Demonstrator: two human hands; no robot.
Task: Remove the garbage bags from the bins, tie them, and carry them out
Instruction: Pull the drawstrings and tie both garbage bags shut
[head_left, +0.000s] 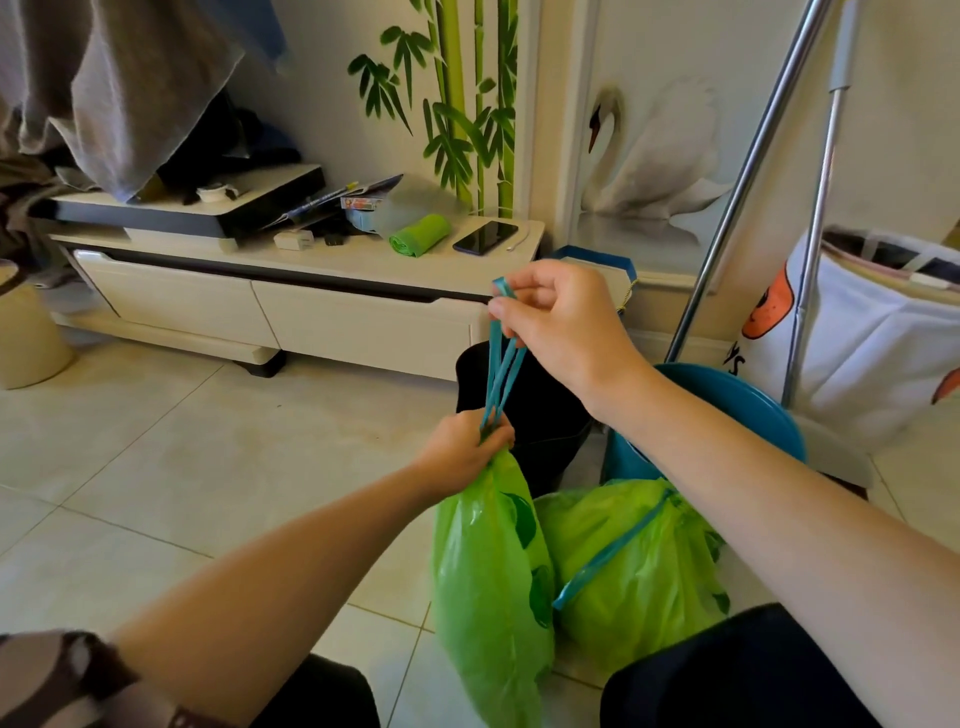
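Observation:
A green garbage bag (488, 587) hangs in front of me, its neck bunched in my left hand (462, 452). Its blue drawstring (501, 374) runs taut from that fist up to my right hand (561, 317), which pinches the loop above. A second green garbage bag (639, 561), with a blue drawstring across it, lies on the floor just right of the first. Behind them stands a black bin (524, 410) with no liner visible. A blue bin (727, 405) stands to its right, partly hidden by my right forearm.
A low white cabinet (311, 301) runs along the wall, carrying a roll of green bags (420, 235), a phone (485, 236) and clutter. Metal poles (748, 176) and a white fabric hamper (872, 332) stand at right. A beige stool (26, 332) sits at far left on the tiled floor.

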